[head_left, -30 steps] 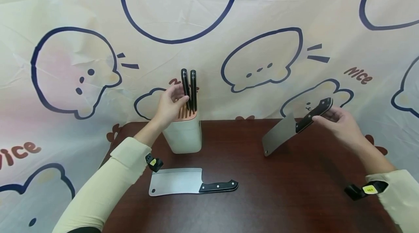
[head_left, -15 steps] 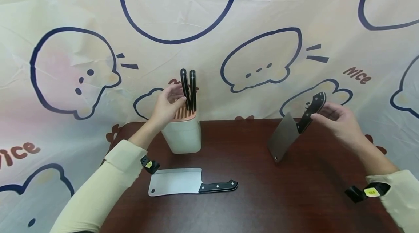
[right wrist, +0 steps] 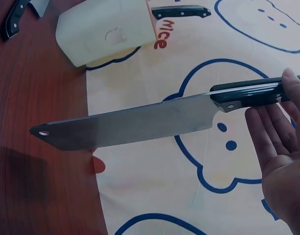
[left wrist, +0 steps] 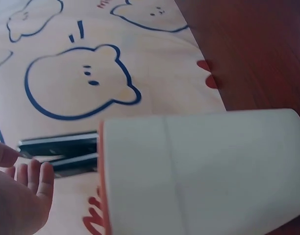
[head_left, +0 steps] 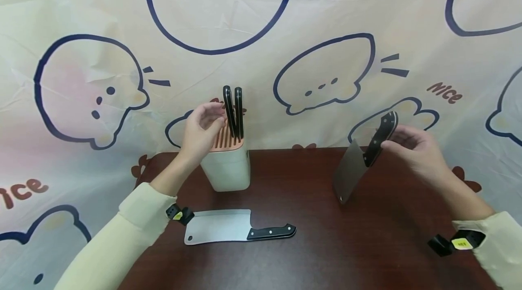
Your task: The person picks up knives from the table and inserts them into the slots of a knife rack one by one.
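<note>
My right hand (head_left: 420,154) pinches the black riveted handle of a cleaver (head_left: 351,170) between thumb and fingers. Its blade hangs tilted down over the right of the table, and the right wrist view shows the whole cleaver (right wrist: 135,122). Beside the knife block (head_left: 226,170), my left hand (head_left: 200,133) has loosely bent fingers and holds nothing. Two black-handled knives (head_left: 234,113) stand in the slotted top of the block, just right of that hand; their blades are hidden inside. In the left wrist view the fingers (left wrist: 35,178) appear close to the knife handles (left wrist: 66,152).
A second cleaver (head_left: 222,226) lies flat near the front of the dark brown table (head_left: 310,208), its handle pointing right. Behind the table hangs a pale cloth (head_left: 244,72) with cartoon outlines. Several slots show in the block's top, left of the knives.
My left hand has drawn left, away from the knife handles. In my right hand the cleaver has turned steeper, with its handle more upright. The block and the lying cleaver stay put.
</note>
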Tool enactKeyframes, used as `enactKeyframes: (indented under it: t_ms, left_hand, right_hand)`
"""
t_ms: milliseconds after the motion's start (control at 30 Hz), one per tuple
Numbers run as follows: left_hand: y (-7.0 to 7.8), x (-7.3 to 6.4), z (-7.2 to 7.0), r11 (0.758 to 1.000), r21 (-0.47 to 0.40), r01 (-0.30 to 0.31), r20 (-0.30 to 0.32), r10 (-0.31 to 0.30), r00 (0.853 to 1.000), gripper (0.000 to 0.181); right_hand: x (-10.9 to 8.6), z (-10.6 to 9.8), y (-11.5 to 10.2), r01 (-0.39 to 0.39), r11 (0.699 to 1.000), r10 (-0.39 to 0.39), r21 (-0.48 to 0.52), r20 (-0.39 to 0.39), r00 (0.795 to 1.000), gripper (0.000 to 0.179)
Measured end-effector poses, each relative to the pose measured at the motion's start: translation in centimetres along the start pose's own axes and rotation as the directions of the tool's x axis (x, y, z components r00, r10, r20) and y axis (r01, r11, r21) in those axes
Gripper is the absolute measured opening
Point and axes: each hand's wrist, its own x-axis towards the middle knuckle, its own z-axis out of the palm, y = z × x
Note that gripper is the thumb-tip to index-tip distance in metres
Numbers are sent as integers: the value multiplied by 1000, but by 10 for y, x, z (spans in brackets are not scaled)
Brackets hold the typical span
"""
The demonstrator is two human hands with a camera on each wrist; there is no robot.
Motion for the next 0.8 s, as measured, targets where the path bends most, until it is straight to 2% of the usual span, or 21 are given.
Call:
enactKeyframes:
  t_ms: [167,433,633,800]
  left_hand:
    - [13,-7,5,999,-13,-34,39,35,999,32]
    - [26,-14,17,999,-14,-32,126,33,992,33]
    - [31,-19,29,998,-56,-21,228,34,973,37]
    - [34,-19,44,999,-45,-28,291,40,956,39]
  right_hand:
    - [1,3,-7,44,999,-44,25,0,999,30]
    - [4,10,-15,75,996,-75,54,-14,997,33]
    - [6,15,-20,102,986,-102,131,-9,995,35]
    - [9,21,-23,126,981,-126,146,-7,992,37]
